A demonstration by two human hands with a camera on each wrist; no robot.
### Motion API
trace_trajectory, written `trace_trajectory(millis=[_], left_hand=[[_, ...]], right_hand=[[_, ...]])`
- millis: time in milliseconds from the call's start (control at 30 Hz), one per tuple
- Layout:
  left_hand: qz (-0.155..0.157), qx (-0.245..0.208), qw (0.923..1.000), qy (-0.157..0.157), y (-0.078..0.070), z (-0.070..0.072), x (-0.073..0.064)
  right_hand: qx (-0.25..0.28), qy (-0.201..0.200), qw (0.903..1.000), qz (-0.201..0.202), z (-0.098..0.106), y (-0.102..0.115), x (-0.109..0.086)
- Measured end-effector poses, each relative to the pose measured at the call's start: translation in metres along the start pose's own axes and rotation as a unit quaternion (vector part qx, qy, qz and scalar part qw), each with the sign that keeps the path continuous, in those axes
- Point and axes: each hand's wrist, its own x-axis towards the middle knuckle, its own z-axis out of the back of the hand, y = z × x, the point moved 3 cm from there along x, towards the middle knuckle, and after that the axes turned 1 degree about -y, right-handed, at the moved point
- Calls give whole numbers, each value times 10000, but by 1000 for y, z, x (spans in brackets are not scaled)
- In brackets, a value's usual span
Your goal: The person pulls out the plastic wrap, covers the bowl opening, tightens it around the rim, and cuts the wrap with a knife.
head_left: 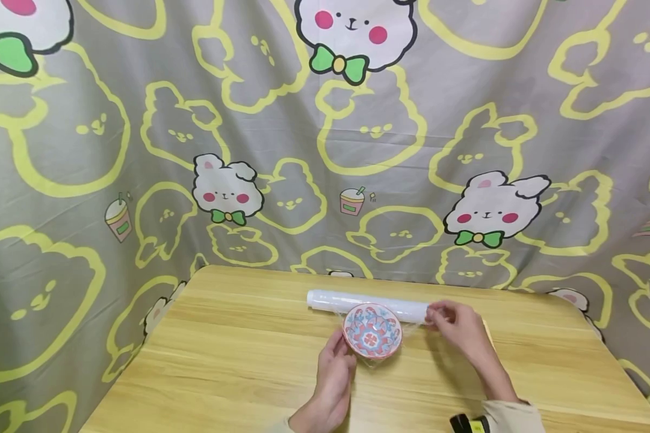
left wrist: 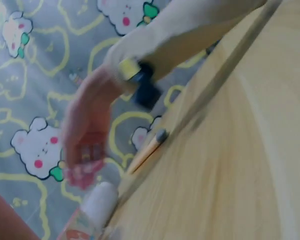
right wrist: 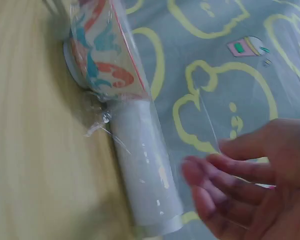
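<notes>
A bowl [head_left: 372, 331] with a red and blue pattern is tilted so that its inside shows in the head view. My left hand [head_left: 333, 376] holds it by the left side, thumb at the rim. Clear cling film [right wrist: 97, 122] covers the bowl and bunches below it. Behind the bowl lies a white roll of cling film [head_left: 330, 299]. At the roll's right end, my right hand [head_left: 457, 325] pinches the edge of the film between thumb and forefinger, the other fingers loosely curled. In the left wrist view the bowl [left wrist: 77, 231] shows only partly.
The wooden table [head_left: 222, 349] stands against a grey patterned curtain [head_left: 281, 138] at the back and sides. A slim yellowish object with a dark end [left wrist: 147, 152] lies near the right hand's wrist. A black and yellow wrist device [head_left: 468, 424] sits at the right sleeve.
</notes>
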Motion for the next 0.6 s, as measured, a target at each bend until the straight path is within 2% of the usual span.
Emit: trace_trajectory(millis=[67,100,167,233,367,467,600], left_hand=[[-10,-134,9999,-26,1,-1,-2],[-17,-163,9999,-36,2,-1,-3],[-59,-207,9998,-55,5,-1,-4],[-108,-206,9997,-61,8,-2,-4],[-362,-29,9993,-109,14,-3,-5],[-568,187,9981,-146,14,-5,-4],[-770,261,9966,-106,11,-3,2]], right_hand=[[-517,-422,9964,520,0,7,13],[-636,-467,9941,740,-3,9,20],[-838,-306,9902,1072,-13,9,32],[-957,73,9878,1224,-25,4,42],[-1262,664,9829,1161,-42,-7,48],[-1393,695,9827,1006,-47,-8,45],[-1550,567,9825,866,-48,-2,39]])
